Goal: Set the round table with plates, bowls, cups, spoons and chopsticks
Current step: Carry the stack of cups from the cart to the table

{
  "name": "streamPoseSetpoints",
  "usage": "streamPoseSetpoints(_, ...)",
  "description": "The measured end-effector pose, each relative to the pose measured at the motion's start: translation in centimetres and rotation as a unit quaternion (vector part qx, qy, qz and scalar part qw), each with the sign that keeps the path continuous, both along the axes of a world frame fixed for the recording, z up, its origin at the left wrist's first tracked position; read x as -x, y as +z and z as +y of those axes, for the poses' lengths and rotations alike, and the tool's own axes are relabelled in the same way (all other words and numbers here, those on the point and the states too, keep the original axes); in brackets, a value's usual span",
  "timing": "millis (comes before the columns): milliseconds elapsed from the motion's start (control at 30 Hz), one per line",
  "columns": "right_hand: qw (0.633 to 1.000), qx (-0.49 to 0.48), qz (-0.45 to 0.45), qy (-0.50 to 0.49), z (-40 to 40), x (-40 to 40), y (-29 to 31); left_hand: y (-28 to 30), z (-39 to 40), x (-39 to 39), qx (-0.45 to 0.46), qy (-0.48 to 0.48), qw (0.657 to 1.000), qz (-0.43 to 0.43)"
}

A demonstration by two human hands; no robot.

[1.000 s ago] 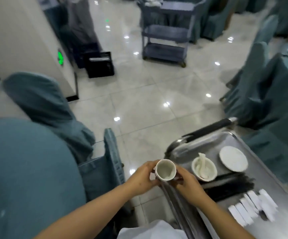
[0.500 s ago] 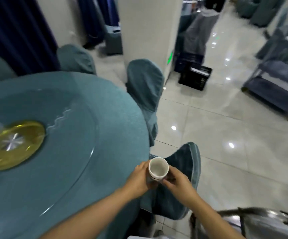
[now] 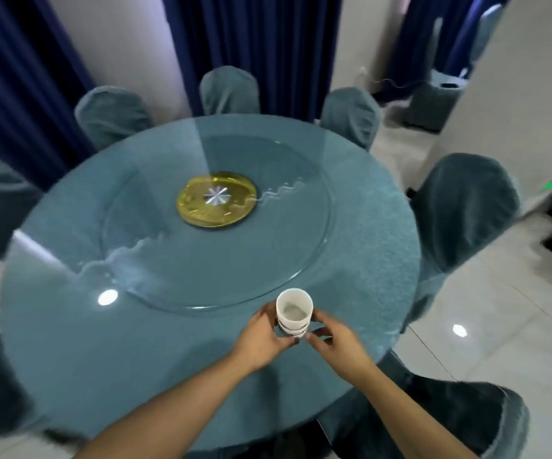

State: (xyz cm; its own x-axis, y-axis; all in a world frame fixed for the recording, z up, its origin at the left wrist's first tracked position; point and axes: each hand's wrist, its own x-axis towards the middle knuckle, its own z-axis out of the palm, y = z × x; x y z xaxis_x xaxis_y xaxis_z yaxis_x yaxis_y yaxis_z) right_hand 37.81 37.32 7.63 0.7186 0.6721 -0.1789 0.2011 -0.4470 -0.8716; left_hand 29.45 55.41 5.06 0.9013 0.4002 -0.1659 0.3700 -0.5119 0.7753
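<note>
The view has swung from the steel trolley and floor to the round bench (image 3: pixel 69 342), now filling the frame. A stack of white cups (image 3: pixel 293 312) is held above the bench's near edge, just short of the glass turntable (image 3: pixel 301 226) with its gold hub (image 3: pixel 216 199). The left hand (image 3: pixel 261 339) curls round the stack's side; the right hand (image 3: pixel 334 339) pinches its base. Covered chairs (image 3: pixel 463 207) ring the bench.
</note>
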Motion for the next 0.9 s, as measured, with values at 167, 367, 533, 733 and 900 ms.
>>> streamPoseSetpoints(167, 0.999, 0.035, 0.016, 0.013, 5.0, -0.2, -1.1, -0.3, 6.2, 1.9, 0.001, 0.091, 0.996, 0.013)
streamPoseSetpoints(367, 0.996, 0.086, -0.010, 0.027, 10.3, -0.7, -2.6, -1.9, 15.4, 2.0, -0.003, 0.151, 0.988, 0.015)
streamPoseSetpoints(533, 0.990, 0.136, -0.028, 0.020, 13.8, -1.5, -4.4, -3.5, 22.5, 0.4, 0.003, 0.175, 0.984, 0.014)
streamPoseSetpoints(733, 0.986, 0.163, 0.001, -0.021, 16.1, -2.2, -6.5, -7.0, 27.4, -0.8, 0.014, 0.219, 0.975, 0.026)
streamPoseSetpoints(900, 0.984, 0.174, 0.006, -0.048, 16.9, -2.5, -8.1, -9.5, 28.5, 0.2, 0.013, 0.243, 0.969, 0.033)
